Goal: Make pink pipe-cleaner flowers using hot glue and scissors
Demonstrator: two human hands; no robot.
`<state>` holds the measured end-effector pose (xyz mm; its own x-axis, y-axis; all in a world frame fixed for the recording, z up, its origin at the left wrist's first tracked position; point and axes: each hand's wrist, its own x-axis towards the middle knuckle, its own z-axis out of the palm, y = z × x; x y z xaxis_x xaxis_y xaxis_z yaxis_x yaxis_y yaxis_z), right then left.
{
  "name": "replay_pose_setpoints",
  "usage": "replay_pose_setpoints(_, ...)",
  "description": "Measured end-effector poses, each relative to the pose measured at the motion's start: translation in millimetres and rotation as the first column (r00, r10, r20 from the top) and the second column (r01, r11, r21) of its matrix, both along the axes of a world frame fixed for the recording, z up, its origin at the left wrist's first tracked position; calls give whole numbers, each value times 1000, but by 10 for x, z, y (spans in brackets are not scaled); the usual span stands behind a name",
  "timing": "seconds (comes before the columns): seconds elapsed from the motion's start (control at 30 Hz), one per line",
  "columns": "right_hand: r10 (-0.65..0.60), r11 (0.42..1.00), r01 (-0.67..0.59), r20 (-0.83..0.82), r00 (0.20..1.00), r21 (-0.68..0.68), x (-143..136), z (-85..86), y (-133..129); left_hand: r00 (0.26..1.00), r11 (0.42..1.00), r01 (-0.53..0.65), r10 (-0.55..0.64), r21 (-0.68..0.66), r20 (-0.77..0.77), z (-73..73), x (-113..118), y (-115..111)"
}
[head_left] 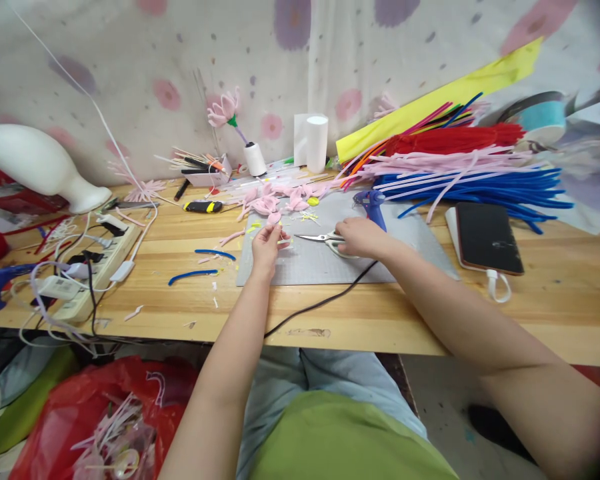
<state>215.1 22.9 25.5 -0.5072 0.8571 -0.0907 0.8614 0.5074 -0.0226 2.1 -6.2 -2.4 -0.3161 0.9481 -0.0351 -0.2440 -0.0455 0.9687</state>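
Observation:
My left hand (pixel 267 251) is closed in a pinch over the left part of a grey cutting mat (pixel 405 267). A small pink pipe-cleaner petal (pixel 274 219) shows at its fingertips, and thin whitish strands hang by the fingers. My right hand (pixel 359 237) is closed around the pale handles of a pair of scissors (pixel 316 238), whose blades point left toward my left hand. Beyond the hands lie several pink pipe-cleaner petals (pixel 266 203) with yellow snippets (pixel 310 217). A blue glue gun (pixel 373 207) rests just behind my right hand.
Bundles of blue pipe cleaners (pixel 470 190) and red ones (pixel 455 140) lie back right. A phone (pixel 487 237) leans on the right. A power strip (pixel 100 267) with tangled cables stands left. A black cord (pixel 325 303) crosses the front. A pink flower (pixel 225 110) rises behind.

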Motion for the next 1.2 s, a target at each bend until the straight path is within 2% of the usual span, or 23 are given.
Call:
replay_pose_setpoints(0.1,-7,997,-3,-133,991,-75,80,78,53,999,1000,-24,24,-4,37,2,-22,8)
replay_pose_setpoints(0.2,-74,988,20,-352,933,-155,132,187,84,996,999,-45,45,-4,78,13,-50,27)
replay_pose_setpoints(0.27,-113,985,36,-474,873,-168,79,217,86,993,998,-59,59,4,99,24,-69,39)
replay_pose_setpoints(0.37,-157,984,80,-577,801,-157,-123,174,78,989,995,-91,87,28,121,38,-98,50)
replay_pose_setpoints(0.47,-182,976,73,-592,785,-204,-343,100,75,986,993,-115,109,39,126,48,-132,58)
replay_pose_setpoints(0.6,-167,959,-13,-599,783,-284,-488,54,101,985,991,-133,129,29,116,58,-180,72)
replay_pose_setpoints(0.8,-171,913,-149,-687,706,-380,-499,25,154,989,994,-103,100,19,113,48,-225,91)
replay_pose_setpoints(1.03,-240,802,-278,-711,661,-529,-471,37,142,994,998,-63,63,5,91,23,-269,89)
replay_pose_setpoints(1.13,-224,800,-294,-714,664,-524,-469,52,140,995,998,-57,55,19,82,31,-278,73)
replay_pose_setpoints(1.2,-200,821,-280,-711,674,-497,-487,73,141,995,997,-69,67,26,69,41,-288,62)
